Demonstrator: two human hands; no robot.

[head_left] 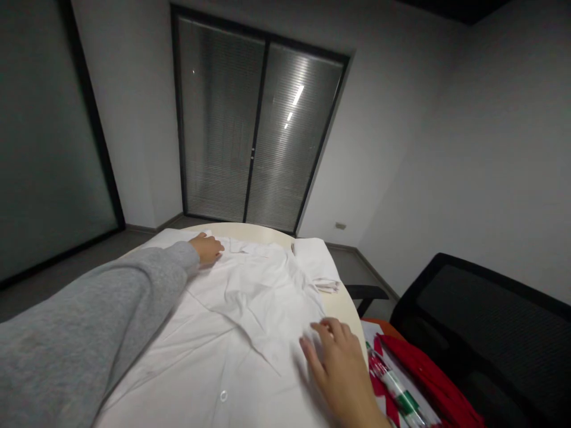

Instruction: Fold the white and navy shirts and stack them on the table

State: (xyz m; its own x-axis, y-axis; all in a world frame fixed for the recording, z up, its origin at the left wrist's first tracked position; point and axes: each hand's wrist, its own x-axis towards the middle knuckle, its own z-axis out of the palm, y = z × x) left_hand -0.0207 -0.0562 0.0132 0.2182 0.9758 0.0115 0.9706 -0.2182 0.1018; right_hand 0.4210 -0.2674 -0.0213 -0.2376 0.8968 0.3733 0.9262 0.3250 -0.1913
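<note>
A white button-up shirt (232,339) is spread over a round table (348,306), wrinkled around its upper middle. My left hand (207,249), in a grey sleeve, reaches across to the shirt's far left part and rests on the cloth, fingers pointing right. No cloth shows pinched in it. Over the right side of the shirt, close to the table's edge, is my right hand (338,365). Its thumb and fingers are apart and hold nothing; whether the fingertips touch the fabric I cannot tell.
Folded white cloth (316,261) lies at the table's far right edge. Beside the table on the right stands a black mesh chair (486,333), with red fabric (423,368) and a clear plastic package (397,386) on its seat. A glass door with blinds (259,125) is behind.
</note>
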